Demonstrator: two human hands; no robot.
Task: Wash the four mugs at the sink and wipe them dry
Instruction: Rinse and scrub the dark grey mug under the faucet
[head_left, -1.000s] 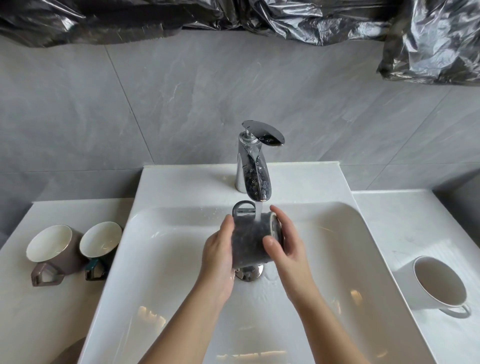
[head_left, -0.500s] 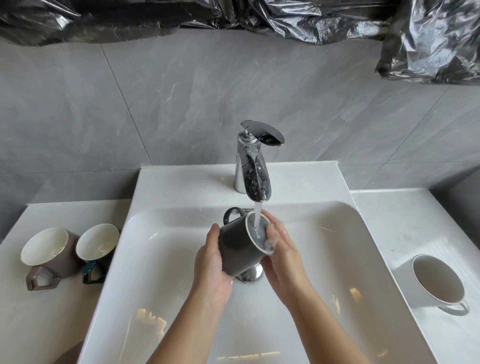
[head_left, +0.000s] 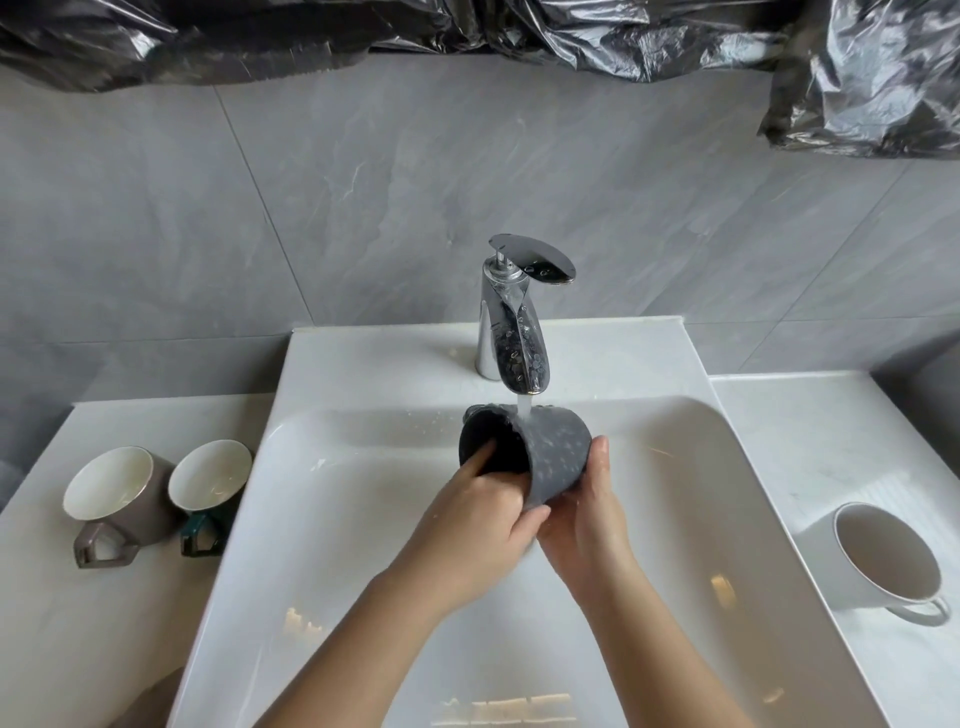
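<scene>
Both hands, the left hand (head_left: 475, 512) and the right hand (head_left: 584, 512), grip the grey mug (head_left: 545, 457) under the running tap (head_left: 511, 332), so three mugs on the worktop (head_left: 831, 436) probably wait, nothing visibly dried.

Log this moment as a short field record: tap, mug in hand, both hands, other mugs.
tap: running, stream lands on the held mug
grey mug: on its side over the basin, dark base to the left
left hand: fingers on the base
right hand: cradles the mug body
brown mug, green-handled mug: left counter
white mug: right counter
</scene>
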